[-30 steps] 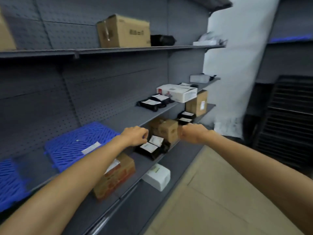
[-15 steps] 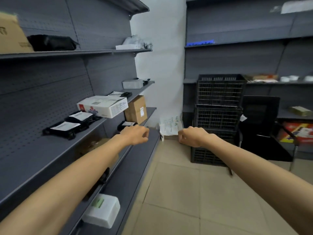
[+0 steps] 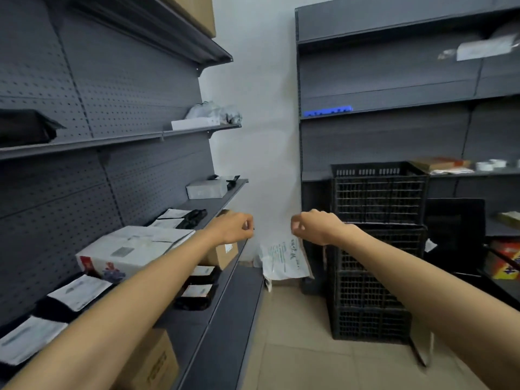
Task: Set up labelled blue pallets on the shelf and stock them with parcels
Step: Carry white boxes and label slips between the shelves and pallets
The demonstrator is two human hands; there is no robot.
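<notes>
The left hand [image 3: 235, 229] and right hand [image 3: 312, 227] hover apart, fingers curled, seemingly empty. A flat blue plastic pallet [image 3: 327, 110] lies on the far grey metal shelf [image 3: 408, 104]; black labelled parcels [image 3: 194, 302] sit at left.

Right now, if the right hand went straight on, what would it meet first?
The right hand would probably reach the white wall, just left of the stacked black crates; depth is unclear.

Black mesh crates [image 3: 377, 249] stacked on the tiled floor [image 3: 309, 361]; white printed bag [image 3: 284, 257] leaning at the foot of the white wall [image 3: 261, 108], just left of them; black chair [image 3: 454, 235] to their right.
</notes>
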